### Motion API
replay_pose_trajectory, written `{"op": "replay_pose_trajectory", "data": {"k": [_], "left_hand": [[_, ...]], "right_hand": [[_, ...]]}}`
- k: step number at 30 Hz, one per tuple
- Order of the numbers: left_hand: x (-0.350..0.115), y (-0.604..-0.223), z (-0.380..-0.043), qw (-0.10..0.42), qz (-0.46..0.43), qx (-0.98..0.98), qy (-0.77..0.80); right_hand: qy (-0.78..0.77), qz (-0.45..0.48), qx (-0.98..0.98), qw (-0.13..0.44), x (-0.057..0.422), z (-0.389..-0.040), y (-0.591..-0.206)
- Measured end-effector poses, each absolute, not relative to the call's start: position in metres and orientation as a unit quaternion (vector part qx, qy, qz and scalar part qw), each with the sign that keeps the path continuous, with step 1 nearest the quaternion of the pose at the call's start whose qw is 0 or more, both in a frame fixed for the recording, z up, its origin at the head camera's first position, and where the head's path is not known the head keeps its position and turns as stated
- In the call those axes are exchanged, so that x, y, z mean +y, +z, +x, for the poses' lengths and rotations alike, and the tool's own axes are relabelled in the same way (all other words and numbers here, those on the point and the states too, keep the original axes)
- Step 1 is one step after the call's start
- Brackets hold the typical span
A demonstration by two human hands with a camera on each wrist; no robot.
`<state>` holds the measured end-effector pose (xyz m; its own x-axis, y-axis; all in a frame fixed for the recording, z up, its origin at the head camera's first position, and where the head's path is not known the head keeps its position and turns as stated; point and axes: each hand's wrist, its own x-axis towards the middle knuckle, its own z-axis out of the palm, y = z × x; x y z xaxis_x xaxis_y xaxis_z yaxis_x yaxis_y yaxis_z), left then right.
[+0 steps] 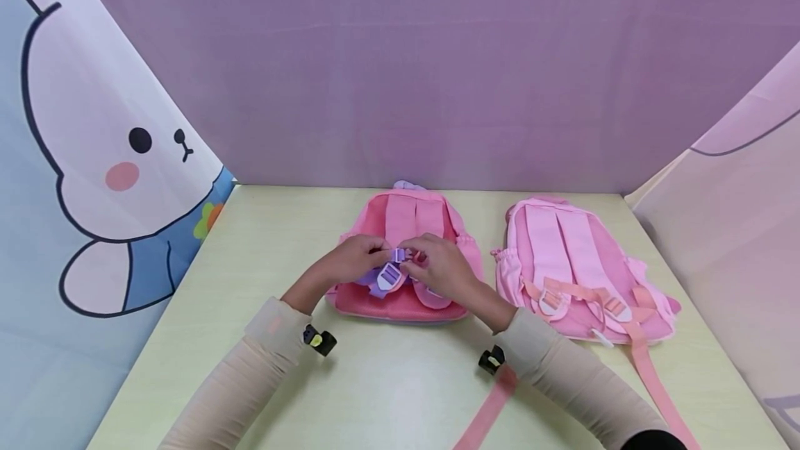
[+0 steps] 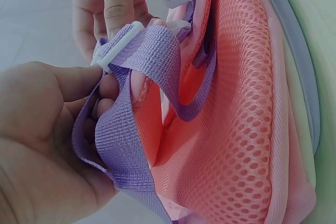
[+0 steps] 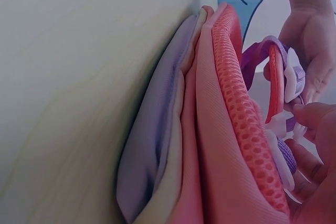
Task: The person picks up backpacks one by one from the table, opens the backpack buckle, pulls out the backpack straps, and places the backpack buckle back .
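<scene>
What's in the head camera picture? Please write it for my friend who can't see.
A person's left grip and right grip pinch a white plastic buckle with purple woven webbing, above a pink fabric backpack on a pale wood-grain table. On the picture's right lies a paler pink fabric backpack with peach woven straps.

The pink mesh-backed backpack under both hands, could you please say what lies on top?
Pink fabric shoulder straps with purple webbing and white plastic buckles; the mesh they cover is hidden.
</scene>
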<state>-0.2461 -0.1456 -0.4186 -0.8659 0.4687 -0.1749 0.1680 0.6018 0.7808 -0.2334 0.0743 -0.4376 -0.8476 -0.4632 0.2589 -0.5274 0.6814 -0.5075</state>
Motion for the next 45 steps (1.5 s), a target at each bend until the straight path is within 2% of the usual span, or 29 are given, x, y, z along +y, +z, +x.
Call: {"op": "replay_pose_trajectory", "data": {"k": [17, 45], "left_hand": [[-0.1417, -0.4204, -0.2456, 0.184, 0.19, 0.88, 0.395], [-0.1418, -0.4188, -0.245, 0.193, 0.194, 0.871, 0.407]], "right_hand": [[0.292, 0.289, -0.909, 0.068, 0.0733, -0.2338, -0.4422], [0.292, 0.292, -0.909, 0.06, 0.072, -0.2344, -0.4409]]}}
